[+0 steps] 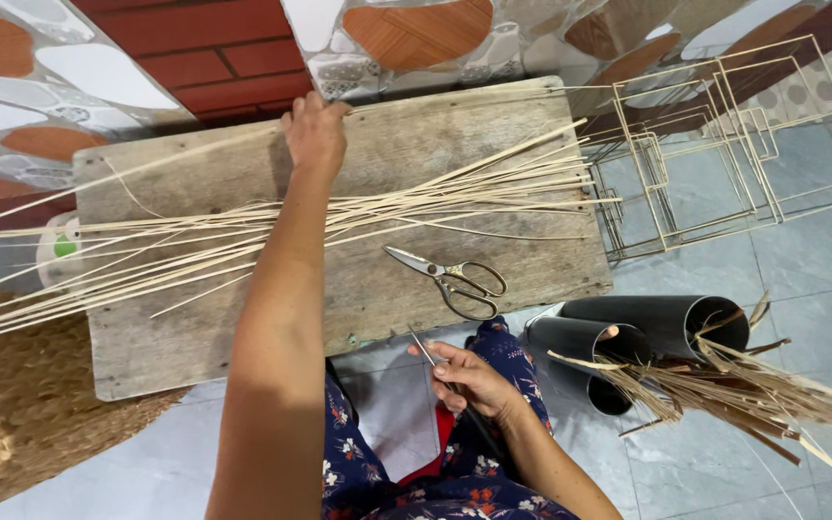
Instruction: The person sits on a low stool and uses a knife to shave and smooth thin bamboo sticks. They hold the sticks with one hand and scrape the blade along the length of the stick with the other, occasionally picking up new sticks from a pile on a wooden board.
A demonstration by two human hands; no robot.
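Left hand (315, 130) grips strips (243, 231) at the board's (493, 279) far edge; right hand (469, 377) pinches a blade (426, 349). 2 black tubes (666, 323) hold scraps (753, 390).

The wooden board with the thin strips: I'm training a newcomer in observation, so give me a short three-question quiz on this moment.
1. True or false: the scissors lie on the wooden board, touched by neither hand.
2. Which hand reaches across to the board's far edge? A) left hand B) right hand
3. What stands to the right of the person's lap, with dry strips poking out?

Key:
1. True.
2. A: the left hand lies at the far edge above the pale thin strips; the right hand holds a thin blade-like tool near the lap.
3. Black tubes.
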